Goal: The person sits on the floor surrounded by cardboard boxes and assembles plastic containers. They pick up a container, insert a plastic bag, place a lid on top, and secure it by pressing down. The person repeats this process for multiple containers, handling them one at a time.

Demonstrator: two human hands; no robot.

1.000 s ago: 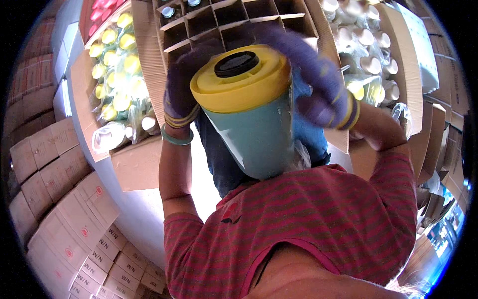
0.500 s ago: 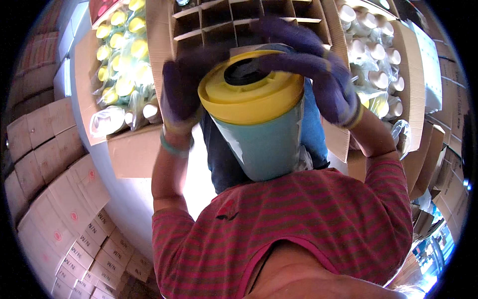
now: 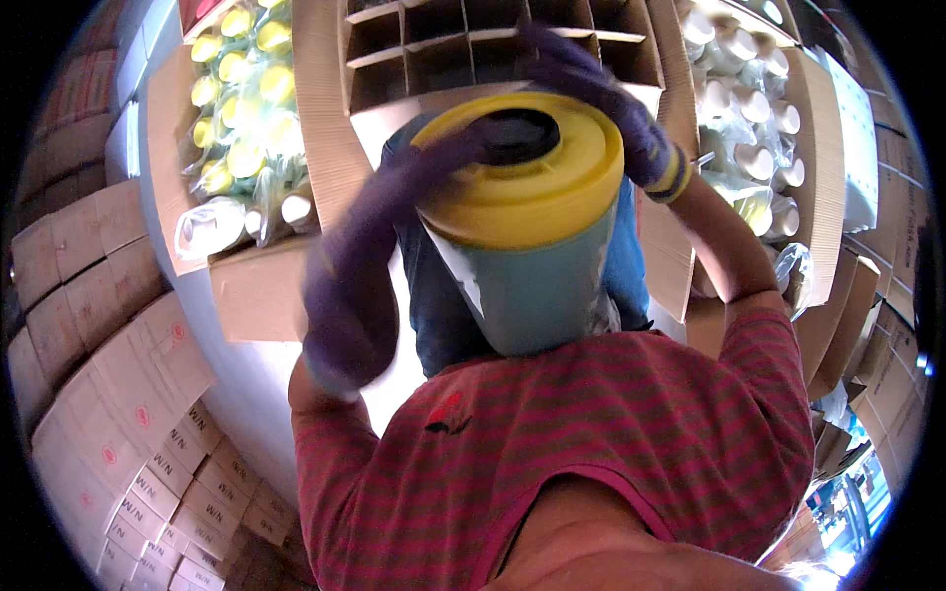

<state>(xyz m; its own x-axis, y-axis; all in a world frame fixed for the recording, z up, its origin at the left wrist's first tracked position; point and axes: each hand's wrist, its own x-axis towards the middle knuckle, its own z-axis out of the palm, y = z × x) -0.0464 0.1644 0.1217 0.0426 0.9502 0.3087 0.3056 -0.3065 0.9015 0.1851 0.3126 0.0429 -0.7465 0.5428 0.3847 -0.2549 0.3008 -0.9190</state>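
Observation:
A pale blue-green tub point(image 3: 522, 295) with a yellow lid point(image 3: 581, 187) stands tilted against my lap, between my legs. Set in the top of the lid is a round black piece point(image 3: 522, 138), either a cap or an opening; I cannot tell which. My left hand point(image 3: 365, 236), in a purple glove, reaches across the lid's left side, fingers stretched toward the black piece. Motion blurs it, and whether the fingertips touch is unclear. Beyond the lid's far right rim, my right hand point(image 3: 601, 94), gloved alike, is raised with fingers extended and nothing visible in it.
Ahead lies a cardboard box with dividers point(image 3: 434, 49). Yellow-capped bottles point(image 3: 246, 108) fill a carton on the left; white-capped bottles point(image 3: 749, 108) in plastic fill another on the right. Stacked cartons point(image 3: 108, 364) line the left side, more boxes point(image 3: 892, 246) the right.
My left hand has swung from beside the tub over the lid toward the black piece. My right hand has lifted off the lid, away from me. The tub has shifted slightly right.

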